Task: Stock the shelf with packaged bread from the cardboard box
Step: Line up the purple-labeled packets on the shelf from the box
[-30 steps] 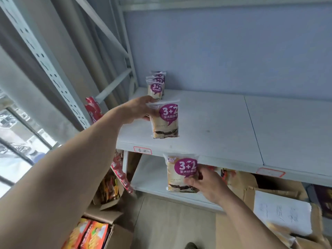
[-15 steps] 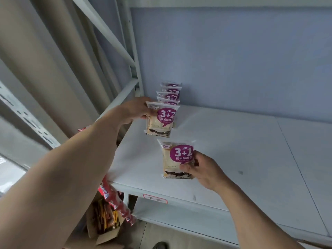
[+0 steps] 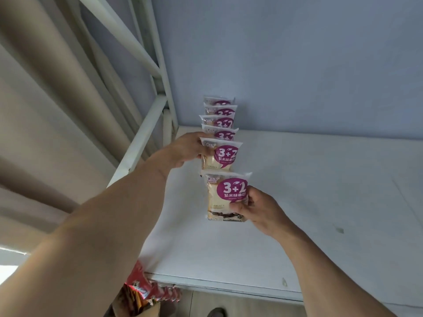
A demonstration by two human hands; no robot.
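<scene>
Several bread packs with purple "3+2" labels (image 3: pixel 220 120) stand upright in a row at the back left of the white shelf (image 3: pixel 320 191), one behind another. My left hand (image 3: pixel 187 148) grips one more pack (image 3: pixel 219 155) by its left edge, right in front of that row. My right hand (image 3: pixel 254 208) holds another pack (image 3: pixel 225 196) by its lower right corner, upright, just in front of the left one. The cardboard box is out of view.
The white shelf frame post and crossbars (image 3: pixel 146 131) run along the left side. A blue wall (image 3: pixel 297 65) backs the shelf. Red snack packets (image 3: pixel 146 291) hang below the shelf's front edge. Beige curtains (image 3: pixel 45 110) fill the left.
Both hands moved their packs further back onto the shelf. The left pack now sits against the row and the right pack has come up close behind it.
</scene>
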